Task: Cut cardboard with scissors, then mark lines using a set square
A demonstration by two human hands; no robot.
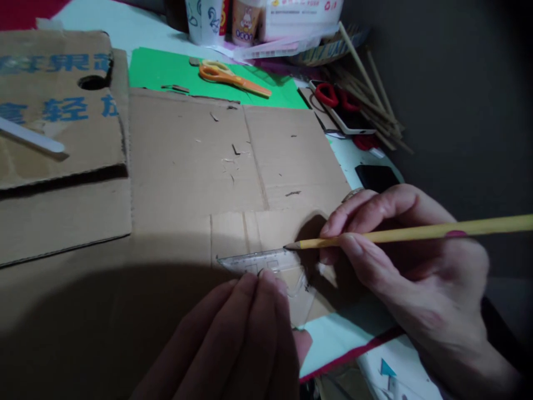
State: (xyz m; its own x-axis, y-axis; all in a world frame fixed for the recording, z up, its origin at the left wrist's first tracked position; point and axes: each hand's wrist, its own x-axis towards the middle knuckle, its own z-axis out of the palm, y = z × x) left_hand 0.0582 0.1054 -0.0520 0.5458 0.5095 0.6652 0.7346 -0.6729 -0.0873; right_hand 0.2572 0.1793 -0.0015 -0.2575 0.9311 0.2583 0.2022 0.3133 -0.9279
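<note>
The right hand (412, 266) is clamped on a yellow pencil (416, 233), its tip touching the upper edge of a clear ruler (258, 261). The left hand (245, 333) lies flat, fingers together, fingertips pressing the ruler onto a small cardboard piece (266, 228) that rests on a large cardboard sheet (187, 161) covering the bench (341, 333). Farther back, orange scissors (233, 75) lie on green paper (166, 69), red scissors (337, 97) beside wooden sticks (375, 94)
</note>
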